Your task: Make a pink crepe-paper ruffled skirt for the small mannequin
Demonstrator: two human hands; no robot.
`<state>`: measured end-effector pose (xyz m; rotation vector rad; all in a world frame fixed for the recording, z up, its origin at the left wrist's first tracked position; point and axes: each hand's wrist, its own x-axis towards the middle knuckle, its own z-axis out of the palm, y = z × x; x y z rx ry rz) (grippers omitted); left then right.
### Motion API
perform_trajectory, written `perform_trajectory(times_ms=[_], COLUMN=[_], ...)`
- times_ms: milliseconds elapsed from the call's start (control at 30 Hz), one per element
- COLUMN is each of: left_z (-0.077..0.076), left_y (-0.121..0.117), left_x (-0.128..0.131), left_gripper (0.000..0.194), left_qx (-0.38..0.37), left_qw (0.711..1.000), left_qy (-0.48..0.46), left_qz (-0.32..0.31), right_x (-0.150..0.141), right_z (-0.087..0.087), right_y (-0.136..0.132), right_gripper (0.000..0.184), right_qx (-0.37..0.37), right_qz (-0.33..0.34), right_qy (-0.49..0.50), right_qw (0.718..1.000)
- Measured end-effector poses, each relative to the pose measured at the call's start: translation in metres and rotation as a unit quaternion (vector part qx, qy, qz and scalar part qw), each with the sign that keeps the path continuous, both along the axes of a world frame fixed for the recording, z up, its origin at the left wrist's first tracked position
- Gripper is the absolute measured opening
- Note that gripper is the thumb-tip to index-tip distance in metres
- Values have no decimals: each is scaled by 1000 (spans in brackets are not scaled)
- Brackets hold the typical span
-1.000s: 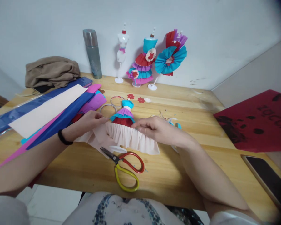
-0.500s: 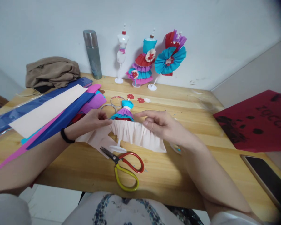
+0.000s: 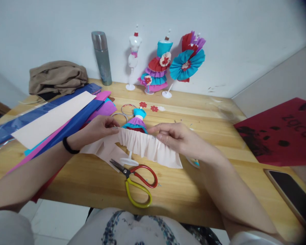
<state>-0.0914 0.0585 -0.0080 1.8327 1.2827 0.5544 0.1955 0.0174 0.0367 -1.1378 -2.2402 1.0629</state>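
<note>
Between my hands stretches a pale pink strip of crepe paper (image 3: 142, 144), gathered into pleats along its upper edge. My left hand (image 3: 103, 127) pinches the strip's left part, and its flat, ungathered end hangs below toward the table. At the other side my right hand (image 3: 173, 134) pinches the upper edge between thumb and fingers. Just behind the strip stands a small dress form (image 3: 137, 120) in a turquoise, purple and red layered skirt; the strip hides its lower part, though its white base (image 3: 129, 161) shows. Scissors (image 3: 132, 180) with red and yellow handles lie in front.
Coloured paper sheets (image 3: 53, 117) lie to the left, beside a brown cloth (image 3: 57, 77) and a flask (image 3: 102, 59). Several dress forms (image 3: 135, 61) stand along the wall. Red paper flowers (image 3: 154, 108) lie mid-table. A red bag (image 3: 277, 132) and a phone (image 3: 288, 194) are at right.
My left hand has moved slightly left and up, and the strip now slopes down to the right more. Both hands keep their pinch. The view has shifted a little.
</note>
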Motion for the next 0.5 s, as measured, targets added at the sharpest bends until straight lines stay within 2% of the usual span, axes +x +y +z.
perform_trajectory(times_ms=[67,133,200,333,500], left_z=[-1,0,3,8,-3], left_y=[-1,-2,-5,-11,-13], left_x=[-1,-2,-2,-1,6], left_gripper=[43,40,26,18,10], left_qx=[35,30,-15,-119,-245], left_qw=[999,999,1000,990,939], left_qy=[14,16,3,-71,-224], left_qz=[6,-4,-14,24,88], right_x=[0,1,1,1,2], right_z=[1,1,0,-5,-20], right_y=[0,0,1,8,19], right_gripper=[30,30,28,29,32], right_qx=[-2,-8,-17,-42,-76], right_qz=[2,2,5,23,33], right_qy=[-3,-9,-19,-16,2], right_qw=[1000,1000,1000,999,997])
